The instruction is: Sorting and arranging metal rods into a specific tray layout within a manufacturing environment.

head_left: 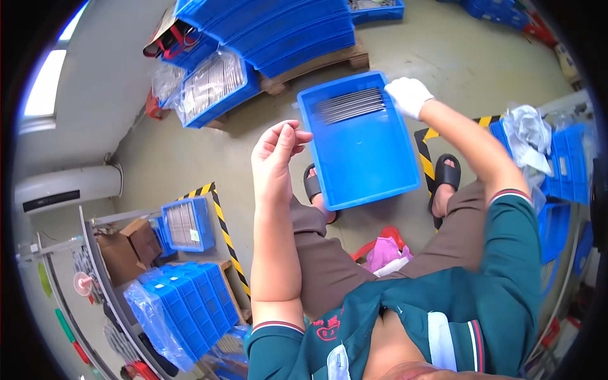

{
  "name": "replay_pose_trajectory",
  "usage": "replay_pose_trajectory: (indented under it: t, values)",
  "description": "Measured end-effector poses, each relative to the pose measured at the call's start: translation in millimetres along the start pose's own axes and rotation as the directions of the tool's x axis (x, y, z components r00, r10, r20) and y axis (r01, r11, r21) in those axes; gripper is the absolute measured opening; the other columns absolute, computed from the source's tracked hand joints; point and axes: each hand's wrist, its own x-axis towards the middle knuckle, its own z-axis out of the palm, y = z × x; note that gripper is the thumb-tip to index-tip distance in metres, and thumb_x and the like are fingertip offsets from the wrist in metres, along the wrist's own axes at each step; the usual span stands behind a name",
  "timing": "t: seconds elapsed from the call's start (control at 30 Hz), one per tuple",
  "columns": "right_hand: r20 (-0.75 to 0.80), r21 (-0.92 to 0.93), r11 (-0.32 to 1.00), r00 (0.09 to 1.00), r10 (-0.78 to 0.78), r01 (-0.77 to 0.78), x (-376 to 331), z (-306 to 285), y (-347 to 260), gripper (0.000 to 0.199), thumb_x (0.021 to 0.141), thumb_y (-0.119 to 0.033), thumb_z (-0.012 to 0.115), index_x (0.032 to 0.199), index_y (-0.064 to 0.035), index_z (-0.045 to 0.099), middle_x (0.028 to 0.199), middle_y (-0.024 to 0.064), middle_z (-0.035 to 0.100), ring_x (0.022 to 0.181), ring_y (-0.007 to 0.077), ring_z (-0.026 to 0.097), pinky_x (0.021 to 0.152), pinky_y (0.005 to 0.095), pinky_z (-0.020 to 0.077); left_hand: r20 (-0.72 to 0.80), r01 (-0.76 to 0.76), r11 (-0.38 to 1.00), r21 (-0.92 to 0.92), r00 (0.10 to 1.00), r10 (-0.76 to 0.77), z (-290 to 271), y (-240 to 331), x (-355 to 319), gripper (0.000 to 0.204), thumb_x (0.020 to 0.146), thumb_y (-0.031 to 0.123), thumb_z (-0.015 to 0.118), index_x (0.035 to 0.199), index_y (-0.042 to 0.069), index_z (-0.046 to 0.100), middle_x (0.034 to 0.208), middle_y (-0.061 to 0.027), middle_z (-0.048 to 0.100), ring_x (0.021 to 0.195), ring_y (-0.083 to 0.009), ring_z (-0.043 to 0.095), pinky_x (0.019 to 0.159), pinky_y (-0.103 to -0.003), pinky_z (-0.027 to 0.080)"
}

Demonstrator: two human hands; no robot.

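A shallow blue plastic tray (364, 168) lies in front of my knees, above the floor. A row of thin grey metal rods (354, 106) lies side by side across its far end. My left hand (275, 152) is bare and closed, thumb against curled fingers, with the fingertips at the tray's left rim; whatever it pinches, if anything, is too small to make out. At the far right corner is my right hand (408, 98) in a white glove, its fingers bent together over the rim beside the rod ends. What those fingers hold is hidden.
Tall stacked blue crates (278, 31) stand on a wooden pallet (316, 69) ahead. A crate of bagged rods (215, 85) sits at their left. More blue crates (190, 304) stand left, others (563, 164) right. Below the tray are a red stool (392, 235) and striped floor tape (427, 152).
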Motion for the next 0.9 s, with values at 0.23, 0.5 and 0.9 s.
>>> replay_pose_trajectory:
  t: [0.23, 0.5, 0.9]
  values:
    - [0.133, 0.031, 0.997, 0.989, 0.070, -0.075, 68, 134, -36, 0.030, 0.087, -0.013, 0.043, 0.112, -0.0066, 0.058, 0.114, 0.0164, 0.058, 0.109, 0.0293, 0.055, 0.090, 0.0417, 0.0459, -0.101, 0.026, 0.991, -0.130, 0.994, -0.040, -14, 16, -14, 0.028, 0.095, 0.024, 0.053, 0.109, 0.000, 0.059, 0.089, -0.0092, 0.066, 0.087, -0.0178, 0.064, 0.078, -0.028, 0.046]
    - [0.158, -0.010, 1.000, 0.987, 0.027, -0.026, 75, 164, -52, 0.023, 0.087, -0.014, 0.045, 0.100, -0.0081, 0.063, 0.101, 0.0134, 0.062, 0.100, 0.0283, 0.059, 0.087, 0.0415, 0.0461, -0.061, 0.051, 0.967, -0.251, 0.996, -0.068, -18, 21, -14, 0.027, 0.092, 0.019, 0.058, 0.110, -0.002, 0.058, 0.090, -0.0109, 0.066, 0.088, -0.0153, 0.060, 0.083, -0.029, 0.045]
    - [0.271, -0.028, 0.998, 0.961, -0.053, 0.063, 34, 166, -71, 0.020, 0.087, -0.013, 0.047, 0.091, -0.0094, 0.066, 0.097, 0.0140, 0.064, 0.091, 0.0285, 0.062, 0.078, 0.0425, 0.0482, -0.042, 0.066, 0.976, -0.209, 0.996, -0.076, -11, 18, -13, 0.028, 0.092, 0.020, 0.057, 0.110, -0.002, 0.057, 0.090, -0.0114, 0.066, 0.088, -0.0152, 0.060, 0.083, -0.028, 0.046]
